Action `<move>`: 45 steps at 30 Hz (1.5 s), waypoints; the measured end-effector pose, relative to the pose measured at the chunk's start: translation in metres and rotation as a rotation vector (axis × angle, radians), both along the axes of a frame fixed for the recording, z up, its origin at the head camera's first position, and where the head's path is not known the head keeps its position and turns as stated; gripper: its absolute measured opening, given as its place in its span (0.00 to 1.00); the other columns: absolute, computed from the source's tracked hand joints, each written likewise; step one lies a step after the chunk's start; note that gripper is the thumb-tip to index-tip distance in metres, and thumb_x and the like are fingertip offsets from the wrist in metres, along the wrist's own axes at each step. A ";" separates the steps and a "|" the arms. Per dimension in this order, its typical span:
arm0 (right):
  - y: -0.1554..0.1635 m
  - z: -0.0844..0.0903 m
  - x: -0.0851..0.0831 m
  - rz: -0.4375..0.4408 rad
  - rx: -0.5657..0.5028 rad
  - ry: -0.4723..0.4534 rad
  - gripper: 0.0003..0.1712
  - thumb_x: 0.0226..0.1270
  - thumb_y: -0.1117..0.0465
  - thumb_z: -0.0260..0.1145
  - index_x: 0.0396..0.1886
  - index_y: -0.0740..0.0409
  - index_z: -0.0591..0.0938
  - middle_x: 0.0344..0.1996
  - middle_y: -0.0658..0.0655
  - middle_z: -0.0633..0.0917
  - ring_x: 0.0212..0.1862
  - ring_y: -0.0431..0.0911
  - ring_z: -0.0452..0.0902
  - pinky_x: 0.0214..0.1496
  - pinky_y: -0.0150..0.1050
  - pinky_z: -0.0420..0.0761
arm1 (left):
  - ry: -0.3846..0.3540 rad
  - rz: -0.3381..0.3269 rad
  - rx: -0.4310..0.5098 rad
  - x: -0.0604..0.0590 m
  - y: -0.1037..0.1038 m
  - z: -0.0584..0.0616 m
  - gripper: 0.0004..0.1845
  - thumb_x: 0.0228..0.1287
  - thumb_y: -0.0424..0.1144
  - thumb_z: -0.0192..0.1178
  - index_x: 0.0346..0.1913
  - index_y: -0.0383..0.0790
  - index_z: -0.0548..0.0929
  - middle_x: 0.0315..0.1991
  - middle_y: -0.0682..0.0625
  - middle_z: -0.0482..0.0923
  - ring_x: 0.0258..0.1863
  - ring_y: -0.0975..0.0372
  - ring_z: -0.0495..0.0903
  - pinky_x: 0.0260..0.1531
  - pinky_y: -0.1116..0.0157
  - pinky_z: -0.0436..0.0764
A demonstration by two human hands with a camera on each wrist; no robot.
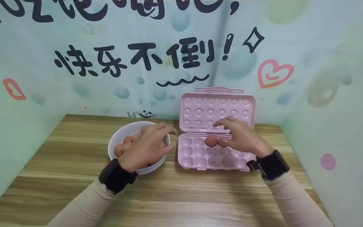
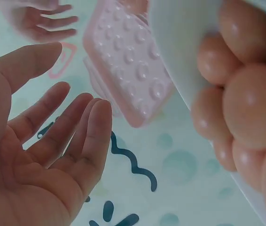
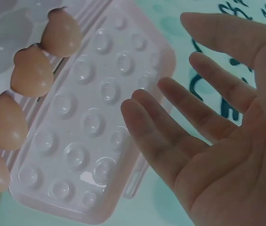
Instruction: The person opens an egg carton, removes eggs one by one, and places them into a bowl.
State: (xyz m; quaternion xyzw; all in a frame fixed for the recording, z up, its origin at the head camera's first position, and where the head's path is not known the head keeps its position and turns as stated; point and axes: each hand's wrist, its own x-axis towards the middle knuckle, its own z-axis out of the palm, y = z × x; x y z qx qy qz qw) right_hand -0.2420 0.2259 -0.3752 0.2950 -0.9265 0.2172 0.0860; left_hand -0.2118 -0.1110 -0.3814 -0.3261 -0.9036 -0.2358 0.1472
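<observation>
My left hand (image 1: 148, 145) is over the right part of a white bowl (image 1: 117, 136) of brown eggs (image 1: 127, 147). In the left wrist view its fingers (image 2: 76, 125) are loosely spread with nothing in them, beside the eggs. A pink egg carton (image 1: 189, 152) lies open to the bowl's right, its dimpled lid (image 1: 199, 112) raised at the back. Over the carton's back row is my right hand (image 1: 243, 138), fingers spread and holding nothing. One egg (image 1: 211, 141) shows left of its thumb; the right wrist view shows several eggs (image 3: 33, 70) in a row along the hinge, partly hidden in the head view.
The bowl and carton stand side by side on a wood-grain table (image 1: 181, 201). A printed backdrop (image 1: 156, 28) rises just behind the lid, with pale side walls (image 1: 342, 126) left and right. Vacant cups show in the carton's front and middle rows.
</observation>
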 end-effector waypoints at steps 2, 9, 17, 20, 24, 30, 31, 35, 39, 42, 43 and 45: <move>-0.003 -0.001 -0.007 0.019 0.029 -0.005 0.27 0.64 0.62 0.78 0.63 0.57 0.83 0.58 0.61 0.84 0.58 0.60 0.81 0.62 0.58 0.81 | 0.001 -0.008 0.024 0.003 0.006 -0.004 0.16 0.68 0.42 0.73 0.56 0.46 0.86 0.53 0.53 0.85 0.49 0.58 0.82 0.56 0.57 0.78; -0.017 -0.009 -0.027 0.037 0.083 -0.028 0.24 0.64 0.59 0.77 0.58 0.58 0.84 0.54 0.62 0.83 0.56 0.58 0.80 0.62 0.55 0.81 | -0.028 -0.044 0.106 0.007 0.025 -0.023 0.17 0.67 0.44 0.74 0.56 0.47 0.85 0.53 0.54 0.84 0.49 0.59 0.82 0.51 0.62 0.82; -0.028 -0.031 -0.045 0.065 0.158 -0.002 0.16 0.62 0.64 0.77 0.49 0.63 0.87 0.41 0.64 0.85 0.44 0.57 0.80 0.50 0.52 0.83 | -0.028 -0.078 0.159 0.007 0.035 -0.041 0.19 0.64 0.41 0.76 0.56 0.46 0.85 0.51 0.52 0.84 0.46 0.60 0.81 0.47 0.62 0.83; -0.030 -0.038 -0.049 0.090 0.159 0.029 0.15 0.58 0.67 0.77 0.45 0.65 0.88 0.38 0.64 0.85 0.42 0.57 0.79 0.47 0.52 0.82 | -0.028 -0.072 0.157 0.007 0.036 -0.045 0.19 0.65 0.43 0.76 0.55 0.47 0.84 0.53 0.52 0.84 0.46 0.59 0.82 0.47 0.62 0.83; -0.032 -0.044 -0.051 0.083 0.158 0.030 0.14 0.56 0.69 0.77 0.44 0.67 0.88 0.36 0.63 0.85 0.40 0.57 0.79 0.47 0.51 0.82 | -0.031 -0.069 0.150 0.005 0.037 -0.048 0.19 0.65 0.44 0.75 0.56 0.47 0.84 0.56 0.51 0.84 0.52 0.58 0.83 0.52 0.59 0.83; -0.036 -0.047 -0.054 0.028 0.193 -0.041 0.12 0.58 0.71 0.73 0.42 0.66 0.89 0.34 0.60 0.84 0.37 0.53 0.79 0.44 0.49 0.84 | -0.055 -0.053 0.141 0.004 0.038 -0.050 0.18 0.65 0.45 0.75 0.55 0.48 0.85 0.57 0.52 0.84 0.53 0.58 0.83 0.54 0.59 0.83; -0.037 -0.047 -0.054 0.022 0.199 -0.048 0.11 0.58 0.72 0.72 0.42 0.66 0.89 0.34 0.60 0.84 0.37 0.53 0.78 0.44 0.48 0.84 | -0.059 -0.048 0.138 0.004 0.038 -0.050 0.18 0.65 0.45 0.75 0.55 0.48 0.85 0.57 0.52 0.84 0.53 0.57 0.83 0.54 0.59 0.82; -0.039 -0.047 -0.057 0.011 0.210 -0.068 0.08 0.59 0.73 0.72 0.39 0.66 0.89 0.33 0.60 0.83 0.36 0.52 0.77 0.42 0.47 0.83 | -0.080 -0.054 0.157 0.003 0.040 -0.053 0.17 0.65 0.44 0.75 0.54 0.46 0.85 0.57 0.52 0.84 0.53 0.55 0.84 0.54 0.59 0.82; -0.040 -0.047 -0.060 0.006 0.219 -0.080 0.06 0.60 0.74 0.71 0.37 0.65 0.89 0.33 0.60 0.83 0.35 0.51 0.77 0.41 0.45 0.82 | -0.102 -0.057 0.172 0.003 0.041 -0.054 0.16 0.65 0.43 0.75 0.53 0.47 0.86 0.56 0.53 0.84 0.52 0.55 0.84 0.51 0.60 0.82; -0.040 -0.048 -0.060 -0.003 0.223 -0.091 0.06 0.61 0.73 0.71 0.37 0.64 0.90 0.33 0.59 0.83 0.35 0.51 0.77 0.41 0.44 0.81 | -0.110 -0.056 0.178 0.003 0.041 -0.054 0.15 0.65 0.43 0.75 0.52 0.47 0.85 0.55 0.53 0.84 0.51 0.55 0.84 0.50 0.60 0.82; -0.041 -0.048 -0.060 -0.006 0.222 -0.093 0.06 0.61 0.73 0.71 0.37 0.64 0.90 0.33 0.59 0.83 0.35 0.51 0.77 0.40 0.44 0.81 | -0.111 -0.055 0.178 0.003 0.041 -0.054 0.15 0.65 0.43 0.75 0.52 0.47 0.85 0.55 0.53 0.84 0.51 0.55 0.84 0.50 0.60 0.82; -0.040 -0.048 -0.061 -0.007 0.221 -0.085 0.06 0.61 0.73 0.71 0.37 0.64 0.90 0.33 0.59 0.83 0.35 0.51 0.78 0.40 0.44 0.82 | -0.114 -0.053 0.177 0.002 0.042 -0.054 0.15 0.65 0.43 0.75 0.52 0.47 0.85 0.55 0.53 0.84 0.51 0.55 0.84 0.51 0.60 0.82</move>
